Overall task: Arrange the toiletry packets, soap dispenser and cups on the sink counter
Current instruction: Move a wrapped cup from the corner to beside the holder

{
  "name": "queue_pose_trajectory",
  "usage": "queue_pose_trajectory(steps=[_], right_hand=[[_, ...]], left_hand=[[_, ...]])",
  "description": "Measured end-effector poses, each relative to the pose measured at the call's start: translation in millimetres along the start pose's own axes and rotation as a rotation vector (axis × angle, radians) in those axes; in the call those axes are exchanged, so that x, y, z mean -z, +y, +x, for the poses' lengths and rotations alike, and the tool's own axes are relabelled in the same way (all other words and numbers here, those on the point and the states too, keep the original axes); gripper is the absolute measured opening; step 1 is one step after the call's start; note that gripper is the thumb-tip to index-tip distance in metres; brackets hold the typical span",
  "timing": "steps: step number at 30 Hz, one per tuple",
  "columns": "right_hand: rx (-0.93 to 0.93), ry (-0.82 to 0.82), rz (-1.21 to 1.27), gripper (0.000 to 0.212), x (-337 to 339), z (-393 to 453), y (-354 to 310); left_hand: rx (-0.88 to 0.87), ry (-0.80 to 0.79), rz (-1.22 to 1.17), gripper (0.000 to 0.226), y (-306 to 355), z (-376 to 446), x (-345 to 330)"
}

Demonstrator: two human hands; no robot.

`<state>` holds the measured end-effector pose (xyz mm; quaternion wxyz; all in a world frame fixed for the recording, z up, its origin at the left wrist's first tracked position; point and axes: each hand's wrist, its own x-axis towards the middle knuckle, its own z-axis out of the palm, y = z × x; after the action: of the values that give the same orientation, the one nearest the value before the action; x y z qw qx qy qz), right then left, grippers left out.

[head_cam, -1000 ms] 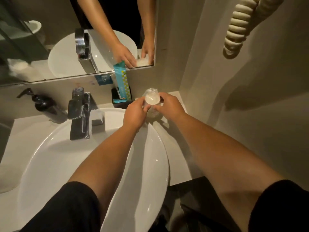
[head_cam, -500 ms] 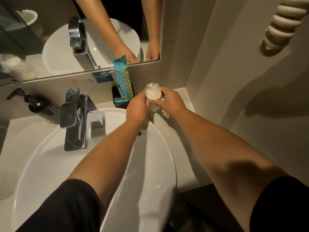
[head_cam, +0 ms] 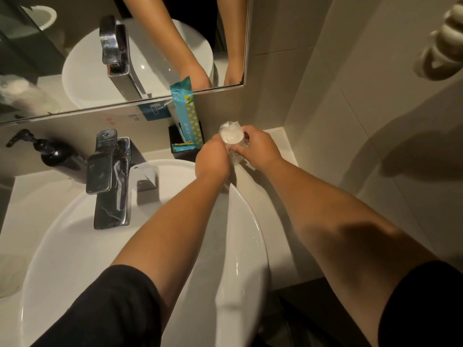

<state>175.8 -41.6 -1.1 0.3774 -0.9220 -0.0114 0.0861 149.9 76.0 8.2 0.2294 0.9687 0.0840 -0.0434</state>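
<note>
The basin (head_cam: 75,246) is glossy white ceramic, and the tap (head_cam: 110,181) at its far side is polished chrome metal. Far left, the soap dispenser (head_cam: 53,152) is shiny black plastic. The cup (head_cam: 231,137) wears crinkled clear plastic film, and the counter (head_cam: 288,156) looks smooth and matt.

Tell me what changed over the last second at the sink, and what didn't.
Little changed. Both hands kept hold of the plastic-wrapped cup at the right back corner of the counter: left hand and right hand stay curled round it, with no clear shift. The camera moved a little. The soap dispenser, the teal packet in its black holder and the faucet stayed put.
</note>
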Motion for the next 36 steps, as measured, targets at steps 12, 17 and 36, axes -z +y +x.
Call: queue_pose_trajectory(steps=[12, 17, 36], right_hand=[[-0.011, 0.017, -0.025, 0.048, -2.2, 3.7, -0.5], [-0.021, 0.021, -0.024, 0.049, -6.9, 5.7, -4.8], [0.037, -0.018, -0.507, 0.056, 47.8, -84.8, -20.0]], left_hand=[[0.005, 0.003, 0.063, 0.022, 3.1, 0.7, -1.5], [0.024, -0.001, 0.030, 0.021, 0.4, 3.6, -3.6], [-0.262, 0.011, 0.250, 0.044, -8.1, -60.7, 27.4]])
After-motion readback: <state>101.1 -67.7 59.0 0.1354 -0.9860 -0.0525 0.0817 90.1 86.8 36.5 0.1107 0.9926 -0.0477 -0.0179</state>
